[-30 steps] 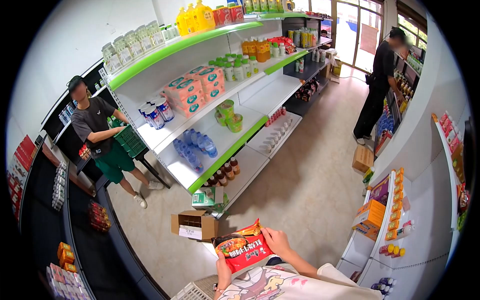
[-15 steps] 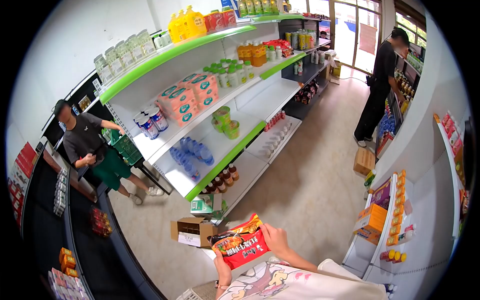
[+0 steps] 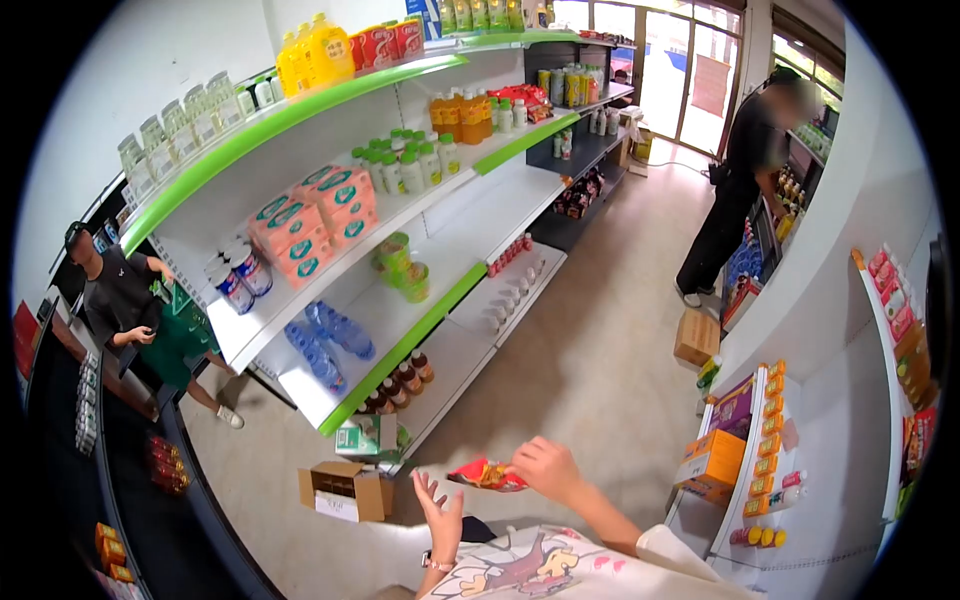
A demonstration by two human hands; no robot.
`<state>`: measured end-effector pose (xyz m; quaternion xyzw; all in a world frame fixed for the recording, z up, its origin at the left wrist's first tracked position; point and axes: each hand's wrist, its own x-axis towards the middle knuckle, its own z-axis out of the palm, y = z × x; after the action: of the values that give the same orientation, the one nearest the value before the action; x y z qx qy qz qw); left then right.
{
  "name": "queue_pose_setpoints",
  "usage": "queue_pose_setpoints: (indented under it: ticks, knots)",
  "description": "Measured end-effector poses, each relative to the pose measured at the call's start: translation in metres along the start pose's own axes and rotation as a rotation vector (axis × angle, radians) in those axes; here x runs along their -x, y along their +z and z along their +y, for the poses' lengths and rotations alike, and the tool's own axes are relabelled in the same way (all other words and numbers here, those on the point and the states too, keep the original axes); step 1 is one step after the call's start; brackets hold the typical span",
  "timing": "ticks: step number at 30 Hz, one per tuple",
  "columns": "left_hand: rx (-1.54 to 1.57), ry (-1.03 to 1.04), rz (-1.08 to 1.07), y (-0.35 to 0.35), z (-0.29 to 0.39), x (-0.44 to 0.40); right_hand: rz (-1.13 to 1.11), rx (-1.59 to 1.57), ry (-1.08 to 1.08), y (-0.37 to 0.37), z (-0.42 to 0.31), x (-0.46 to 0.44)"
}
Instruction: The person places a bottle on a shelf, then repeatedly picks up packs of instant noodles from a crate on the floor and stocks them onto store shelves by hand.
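Note:
A red noodle packet [image 3: 486,474] is held out in front of the body, seen nearly edge-on. My right hand [image 3: 545,467] grips its right end with closed fingers. To the left of the packet, my left hand [image 3: 438,510] is raised with its fingers spread and holds nothing; a gap shows between it and the packet. An open cardboard box [image 3: 345,490] stands on the floor beyond my left hand.
A long white shelf [image 3: 400,215] with bottles, cans and tissue packs runs ahead. One person [image 3: 130,310] stands at the left, another [image 3: 745,180] at the right shelves. A carton [image 3: 697,336] lies on the floor. More shelves [image 3: 820,450] flank the right.
My left hand has let go of the packet and opened. The packet has tilted from facing me to nearly edge-on in my right hand. The view has shifted to the right.

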<state>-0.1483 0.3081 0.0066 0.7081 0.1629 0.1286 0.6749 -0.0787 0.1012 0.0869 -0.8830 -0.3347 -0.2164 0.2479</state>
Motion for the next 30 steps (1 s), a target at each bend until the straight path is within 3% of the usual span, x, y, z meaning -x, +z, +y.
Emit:
queue_pose_setpoints:
  ticks: [2,6,13,18,21,22,25,28,30]
  knots:
    - [-0.235,0.151,-0.148,0.012,0.015,-0.016,-0.067,0.065,-0.05,0.001,0.022,-0.006]
    - [-0.401,0.331,-0.539,0.05,0.032,-0.058,-0.159,0.106,-0.059,0.008,0.058,-0.015]
    - [-0.597,0.17,-0.946,0.136,0.039,-0.167,-0.138,0.133,-0.018,0.014,0.146,-0.065]
    - [-0.478,0.219,-0.859,0.208,0.07,-0.259,-0.05,0.171,0.092,-0.015,0.212,-0.146]
    - [-0.397,0.235,-0.69,0.244,0.092,-0.315,0.224,0.116,0.231,-0.008,0.254,-0.189]
    - [-0.193,0.26,-0.606,0.257,0.066,-0.336,0.325,0.078,0.32,-0.002,0.268,-0.203]
    - [0.275,0.052,-0.47,0.285,0.089,-0.37,0.514,-0.074,0.575,0.022,0.297,-0.214]
    - [0.451,-0.134,-0.303,0.297,0.105,-0.384,0.648,-0.348,0.849,0.05,0.313,-0.217]
    - [0.429,-0.095,-0.265,0.305,0.099,-0.392,0.666,-0.716,0.991,0.054,0.316,-0.225]
